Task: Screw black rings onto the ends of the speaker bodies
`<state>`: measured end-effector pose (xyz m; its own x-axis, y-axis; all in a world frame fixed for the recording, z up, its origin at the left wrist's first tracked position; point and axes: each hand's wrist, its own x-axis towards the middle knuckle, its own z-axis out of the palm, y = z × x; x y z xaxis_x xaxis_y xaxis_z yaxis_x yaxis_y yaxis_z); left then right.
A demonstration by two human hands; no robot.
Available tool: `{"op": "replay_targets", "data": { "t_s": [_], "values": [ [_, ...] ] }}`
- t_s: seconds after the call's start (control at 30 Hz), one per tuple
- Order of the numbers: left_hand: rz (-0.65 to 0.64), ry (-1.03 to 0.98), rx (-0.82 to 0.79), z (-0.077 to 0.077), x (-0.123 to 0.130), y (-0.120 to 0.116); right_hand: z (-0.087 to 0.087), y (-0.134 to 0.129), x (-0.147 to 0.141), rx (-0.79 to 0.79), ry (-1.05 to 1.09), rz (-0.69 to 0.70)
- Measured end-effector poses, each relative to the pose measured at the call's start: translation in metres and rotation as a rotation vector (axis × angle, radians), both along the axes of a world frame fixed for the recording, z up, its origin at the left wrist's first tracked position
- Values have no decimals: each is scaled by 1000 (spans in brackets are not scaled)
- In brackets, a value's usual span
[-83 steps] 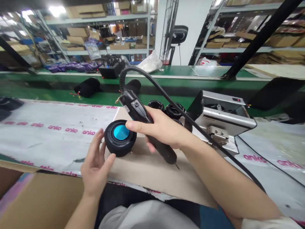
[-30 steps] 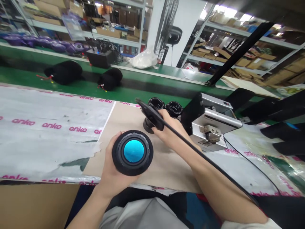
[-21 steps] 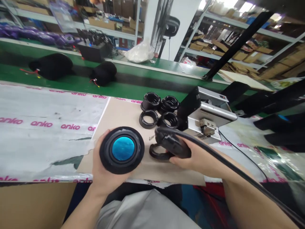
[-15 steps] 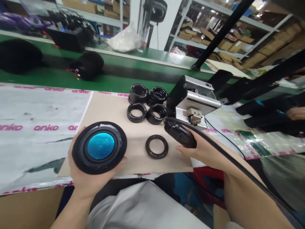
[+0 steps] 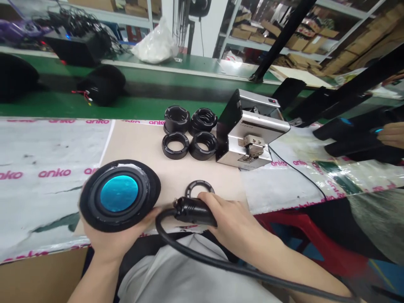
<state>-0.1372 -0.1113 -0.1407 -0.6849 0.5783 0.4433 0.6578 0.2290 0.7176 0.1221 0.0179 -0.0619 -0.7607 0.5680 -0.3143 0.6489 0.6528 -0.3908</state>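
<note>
My left hand (image 5: 110,244) is wrapped from below around a round black speaker (image 5: 119,193) with a shiny blue centre facing up. To its right, my right hand (image 5: 227,216) grips a black corded electric screwdriver (image 5: 192,210); the tool's tip is not visible. Its thick cable loops down along the right forearm. Just beyond my right fingers a flat black ring (image 5: 200,184) lies on the brown board (image 5: 139,147), partly covered by the hand. I cannot tell whether the fingers touch the ring.
Several black ring-shaped housings (image 5: 175,145) stand grouped on the board. Beside them is a silver screw-feeder machine (image 5: 252,134) with a cable. Dark cylinders (image 5: 334,126) and another person's hand (image 5: 393,135) are at the right. A black fabric-covered cylinder (image 5: 102,84) lies on the green bench behind.
My right hand has brought the screwdriver left and nearer to my body, in front of the flat ring and covering part of it. The speaker has shifted slightly left in view.
</note>
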Motion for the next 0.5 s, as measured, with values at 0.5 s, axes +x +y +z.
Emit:
{"op": "replay_targets", "data": {
  "t_s": [0.5],
  "values": [
    [-58,-3,24,40,12,9,18,16,48,-156,214,-528]
  ]
}}
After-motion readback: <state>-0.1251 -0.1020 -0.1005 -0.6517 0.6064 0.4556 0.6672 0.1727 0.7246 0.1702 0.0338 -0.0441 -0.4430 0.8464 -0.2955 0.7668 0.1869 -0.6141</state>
